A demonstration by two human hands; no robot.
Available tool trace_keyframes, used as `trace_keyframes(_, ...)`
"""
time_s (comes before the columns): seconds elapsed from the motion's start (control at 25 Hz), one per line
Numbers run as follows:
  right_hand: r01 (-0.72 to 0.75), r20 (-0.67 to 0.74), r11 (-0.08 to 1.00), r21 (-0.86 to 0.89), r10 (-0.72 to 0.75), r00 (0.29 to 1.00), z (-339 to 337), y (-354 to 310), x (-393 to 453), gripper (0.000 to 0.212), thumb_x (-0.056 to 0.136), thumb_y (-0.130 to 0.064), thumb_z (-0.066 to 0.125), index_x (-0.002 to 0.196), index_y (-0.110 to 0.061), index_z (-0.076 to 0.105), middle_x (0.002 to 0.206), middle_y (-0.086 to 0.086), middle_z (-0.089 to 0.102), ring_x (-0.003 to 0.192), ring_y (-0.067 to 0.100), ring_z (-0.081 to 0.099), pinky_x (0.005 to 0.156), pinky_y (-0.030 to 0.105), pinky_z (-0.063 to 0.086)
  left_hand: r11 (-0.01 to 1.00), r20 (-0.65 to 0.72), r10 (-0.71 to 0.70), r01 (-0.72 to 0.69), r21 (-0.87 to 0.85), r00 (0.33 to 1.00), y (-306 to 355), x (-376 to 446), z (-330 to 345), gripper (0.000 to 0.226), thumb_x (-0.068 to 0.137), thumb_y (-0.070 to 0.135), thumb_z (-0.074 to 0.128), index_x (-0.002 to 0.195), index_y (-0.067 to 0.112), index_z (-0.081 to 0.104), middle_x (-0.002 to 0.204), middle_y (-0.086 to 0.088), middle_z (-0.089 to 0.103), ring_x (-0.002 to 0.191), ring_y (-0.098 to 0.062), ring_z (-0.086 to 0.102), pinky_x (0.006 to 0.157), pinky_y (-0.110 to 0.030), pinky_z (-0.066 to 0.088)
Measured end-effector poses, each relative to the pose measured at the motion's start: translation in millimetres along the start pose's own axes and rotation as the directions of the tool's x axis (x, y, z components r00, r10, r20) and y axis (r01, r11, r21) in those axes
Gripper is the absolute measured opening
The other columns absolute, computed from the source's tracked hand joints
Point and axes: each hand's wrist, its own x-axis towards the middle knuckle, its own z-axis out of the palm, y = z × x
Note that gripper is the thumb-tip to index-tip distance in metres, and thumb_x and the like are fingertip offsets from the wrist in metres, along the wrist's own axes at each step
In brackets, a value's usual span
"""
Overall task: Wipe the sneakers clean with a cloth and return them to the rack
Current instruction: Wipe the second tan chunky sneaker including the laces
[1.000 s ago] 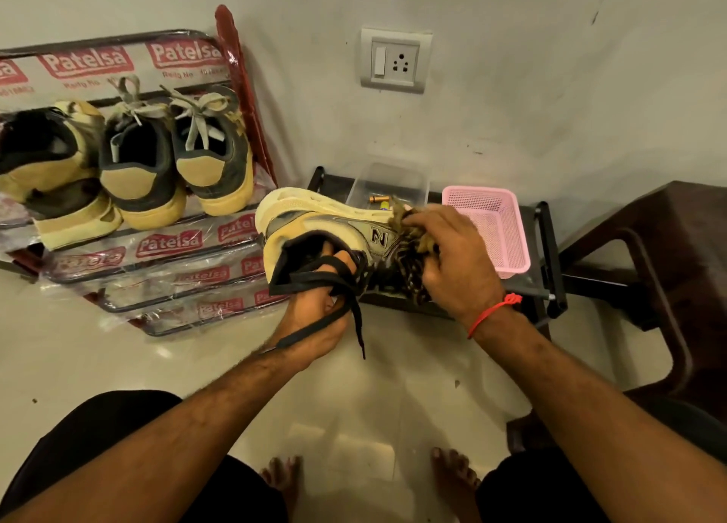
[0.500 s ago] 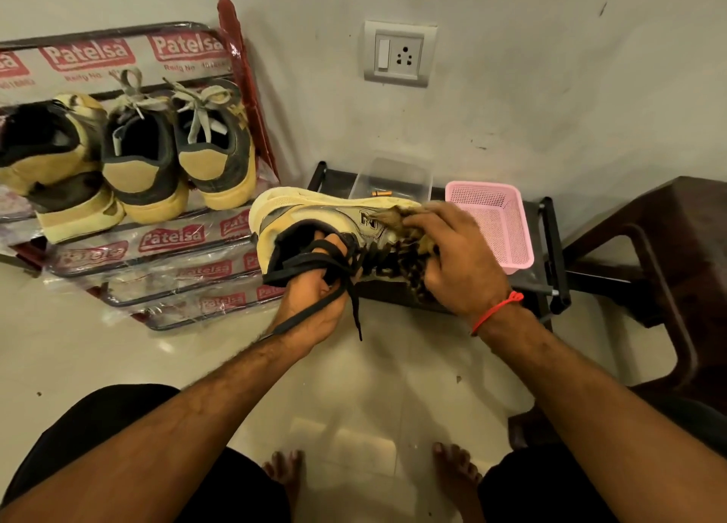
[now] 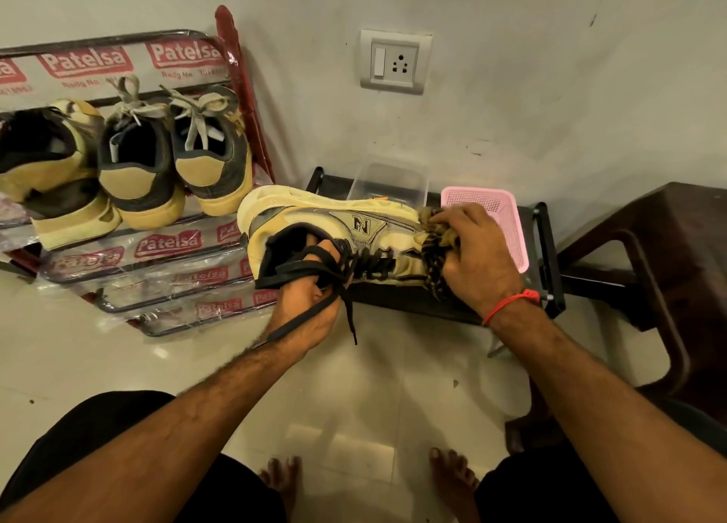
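Fingers press cloth on yellowed sneaker.

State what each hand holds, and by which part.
Left hand grips the sneaker through its collar, fingers inside the opening. Right hand holds a bunched cloth against the toe.

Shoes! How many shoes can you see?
5: one sneaker held in both hands, four on the rack — two right, two stacked left. More may hide off-frame.
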Motion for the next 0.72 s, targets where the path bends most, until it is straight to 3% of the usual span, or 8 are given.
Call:
trace_keyframes(0.08, 0.203, 0.054, 0.979, 0.035, -0.204, 0.977, 8, -18, -20, 0.049, 0.075, 0.012, 0.061, 0.121, -0.008, 0.064, 0.127, 0.011, 0.055, 0.116, 0.027, 0.049, 0.104, 0.034, 0.043, 0.999, -0.078, 0.030, -0.032, -0.021, 0.996, -5, 2, -1, 0.029, 0.092, -0.012, 0.061, 0.109, 0.011, 0.056, 0.106, 0.002, 0.061, 0.104, 0.015, 0.059, 0.091, -0.011, 0.050)
trace_keyframes(0.12, 0.279, 0.075, 0.959, 0.043, -0.282, 0.957, 8, -18, -21, 0.049, 0.076, 0.011, 0.062, 0.121, -0.008, 0.064, 0.129, 0.011, 0.055, 0.117, 0.027, 0.049, 0.103, 0.032, 0.041, 1.000, -0.093, 0.027, -0.027, 0.000, 0.995, -3, 1, -1, 0.025, 0.091, -0.010, 0.062, 0.111, 0.005, 0.060, 0.107, -0.005, 0.065, 0.110, 0.004, 0.063, 0.095, -0.021, 0.053)
trace_keyframes(0.2, 0.213, 0.084, 0.976, 0.034, -0.216, 0.973, 3, -8, -8, 0.048, 0.076, 0.011, 0.060, 0.119, -0.009, 0.065, 0.126, 0.011, 0.056, 0.117, 0.028, 0.050, 0.105, 0.035, 0.042, 0.999, -0.101, -0.052, 0.051, -0.018, 0.993, -11, 5, -1, 0.027, 0.092, -0.006, 0.064, 0.118, -0.002, 0.061, 0.114, -0.015, 0.067, 0.116, -0.023, 0.064, 0.101, -0.040, 0.053)
trace_keyframes(0.32, 0.001, -0.002, 1.000, 0.028, -0.001, 1.000, -6, 9, 6, 0.048, 0.075, 0.013, 0.060, 0.117, -0.009, 0.065, 0.123, 0.010, 0.057, 0.113, 0.028, 0.050, 0.103, 0.042, 0.045, 0.987, -0.107, -0.107, 0.093, -0.130, 0.989, -7, 3, -2, 0.036, 0.093, -0.009, 0.061, 0.125, 0.009, 0.055, 0.118, 0.001, 0.062, 0.114, -0.006, 0.057, 0.100, -0.024, 0.052)
trace_keyframes(0.48, 0.383, 0.146, 0.924, 0.006, -0.380, 0.914, 10, -30, -29, 0.047, 0.075, 0.006, 0.065, 0.120, -0.008, 0.064, 0.129, 0.011, 0.056, 0.114, 0.032, 0.052, 0.099, 0.039, 0.046, 0.984, -0.104, -0.094, 0.076, -0.162, 0.990, -2, 2, -1, 0.027, 0.094, -0.012, 0.058, 0.119, -0.001, 0.055, 0.118, -0.013, 0.062, 0.112, -0.006, 0.061, 0.102, -0.028, 0.052)
trace_keyframes(0.52, 0.398, 0.128, 0.917, 0.011, -0.396, 0.909, 8, -28, -24, 0.044, 0.077, 0.004, 0.062, 0.119, -0.008, 0.065, 0.128, 0.011, 0.057, 0.112, 0.032, 0.053, 0.097, 0.041, 0.048, 0.983, -0.102, -0.104, 0.086, -0.164, 0.989, -3, 3, 0, 0.029, 0.095, -0.009, 0.059, 0.123, -0.004, 0.055, 0.125, -0.015, 0.061, 0.120, -0.013, 0.059, 0.105, -0.030, 0.049)
trace_keyframes(0.64, 0.096, 0.001, 0.995, -0.006, -0.096, 0.995, -3, 0, 4, 0.047, 0.075, 0.010, 0.060, 0.117, -0.008, 0.066, 0.124, 0.012, 0.057, 0.107, 0.032, 0.051, 0.096, 0.047, 0.048, 0.990, -0.072, -0.105, 0.098, -0.100, 0.992, -5, 3, 0, 0.039, 0.094, -0.001, 0.064, 0.131, -0.004, 0.054, 0.133, -0.018, 0.060, 0.133, -0.028, 0.052, 0.111, -0.042, 0.046)
trace_keyframes(0.72, 0.116, 0.033, 0.993, -0.039, -0.114, 0.993, 1, -9, -4, 0.049, 0.073, 0.011, 0.065, 0.118, -0.008, 0.066, 0.125, 0.012, 0.056, 0.106, 0.031, 0.051, 0.095, 0.049, 0.049, 0.992, -0.069, -0.087, 0.080, -0.099, 0.994, -4, 1, -1, 0.033, 0.094, -0.006, 0.062, 0.126, -0.007, 0.056, 0.120, -0.012, 0.063, 0.129, -0.030, 0.054, 0.104, -0.027, 0.051)
